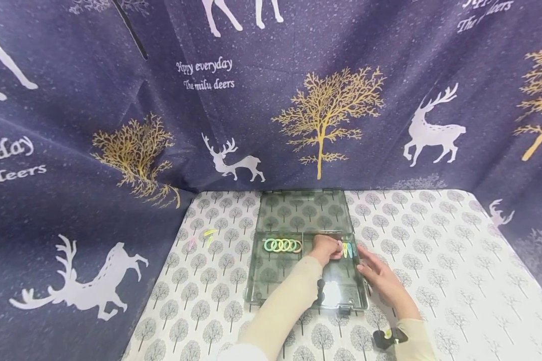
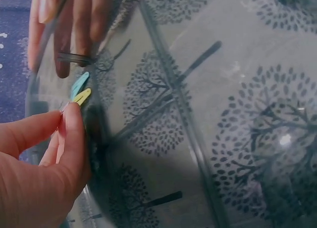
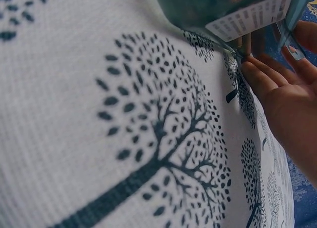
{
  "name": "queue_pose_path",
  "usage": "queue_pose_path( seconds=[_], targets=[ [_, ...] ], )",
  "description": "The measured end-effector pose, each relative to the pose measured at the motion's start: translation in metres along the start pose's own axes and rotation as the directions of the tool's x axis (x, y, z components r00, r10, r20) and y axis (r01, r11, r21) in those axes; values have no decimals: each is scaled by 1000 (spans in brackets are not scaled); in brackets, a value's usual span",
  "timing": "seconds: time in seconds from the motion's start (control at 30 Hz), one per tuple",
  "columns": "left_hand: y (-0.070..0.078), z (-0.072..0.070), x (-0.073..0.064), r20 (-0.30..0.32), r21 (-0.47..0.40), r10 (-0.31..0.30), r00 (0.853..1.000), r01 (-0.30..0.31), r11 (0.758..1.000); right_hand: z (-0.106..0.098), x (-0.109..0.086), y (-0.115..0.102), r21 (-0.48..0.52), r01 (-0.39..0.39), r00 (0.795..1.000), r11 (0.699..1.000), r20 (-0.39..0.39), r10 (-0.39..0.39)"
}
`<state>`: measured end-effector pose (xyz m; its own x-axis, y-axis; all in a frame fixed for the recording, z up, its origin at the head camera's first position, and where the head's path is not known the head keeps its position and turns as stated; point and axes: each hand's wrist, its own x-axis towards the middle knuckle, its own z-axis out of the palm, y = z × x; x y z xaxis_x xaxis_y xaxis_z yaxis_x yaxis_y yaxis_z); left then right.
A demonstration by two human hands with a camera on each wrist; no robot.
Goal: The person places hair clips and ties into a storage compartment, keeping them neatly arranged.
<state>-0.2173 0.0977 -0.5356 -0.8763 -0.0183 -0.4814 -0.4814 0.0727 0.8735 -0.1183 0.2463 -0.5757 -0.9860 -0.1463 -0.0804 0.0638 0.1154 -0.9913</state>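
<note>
A see-through dark green box (image 1: 271, 296) lies on the table with its lid folded back. My left hand (image 1: 326, 249) reaches into its right compartment. Thumb and forefinger pinch a small pink hair clip (image 1: 340, 243), mostly hidden by the fingertips. Right beside them, a yellow hair clip (image 2: 82, 96) and a blue hair clip (image 2: 79, 84) stand in a row along the box's end. My right hand (image 1: 379, 278) rests on the outside of the box's right wall, fingers fairly straight. In the right wrist view this hand (image 3: 287, 97) has its fingertips at the wall, near a white printed label (image 3: 250, 18).
A row of several pastel rings (image 1: 282, 245) lies in the box's left compartment. Left of the box, a pink clip (image 1: 191, 243), a yellow clip (image 1: 210, 232) and a green clip (image 1: 210, 242) lie on the tree-print tablecloth (image 1: 198, 301). A dark deer-print curtain (image 1: 253, 115) hangs behind.
</note>
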Motion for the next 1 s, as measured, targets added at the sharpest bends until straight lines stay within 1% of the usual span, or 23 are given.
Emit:
queue_pose_path(
  seconds=[0.07, 0.2, 0.37, 0.47, 0.53, 0.6, 0.77, 0.87, 1.0],
  targets=[
    [-2, 0, 1, -11, 0, 10, 1000, -10, 1000, 0, 0, 1, -1, 2, 1000, 1000, 0, -2],
    [-3, 1, 1, -47, 28, 12, 999, -11, 1000, -1, 1, 1, 6, 10, 1000, 1000, 7, -10],
    [-5, 2, 0, -75, 85, 27, 997, -20, 996, -1, 2, 1, 11, 12, 1000, 1000, 6, -12],
    [-6, 2, 0, -95, 114, 31, 995, -20, 993, -1, 1, 2, 5, 0, 1000, 1000, 6, 0],
    [-6, 2, 0, -105, 119, 24, 994, -11, 993, -1, 0, 1, -9, -10, 1000, 1000, 2, 10],
    [-7, 2, -1, -115, 115, 24, 993, -10, 993, 0, 0, 1, -1, -11, 1000, 1000, 3, 11],
    [-7, 3, 0, -133, 106, 26, 991, -12, 994, 1, 1, 2, 45, 1, 1000, 999, -1, -1],
    [-6, 3, 0, -136, 114, 28, 990, -12, 993, 1, 1, 2, 49, 1, 1000, 999, -3, -1],
    [-5, 3, 0, -133, 115, 14, 991, 1, 993, 1, 2, 2, 47, -7, 1000, 999, -6, 7]
  ],
)
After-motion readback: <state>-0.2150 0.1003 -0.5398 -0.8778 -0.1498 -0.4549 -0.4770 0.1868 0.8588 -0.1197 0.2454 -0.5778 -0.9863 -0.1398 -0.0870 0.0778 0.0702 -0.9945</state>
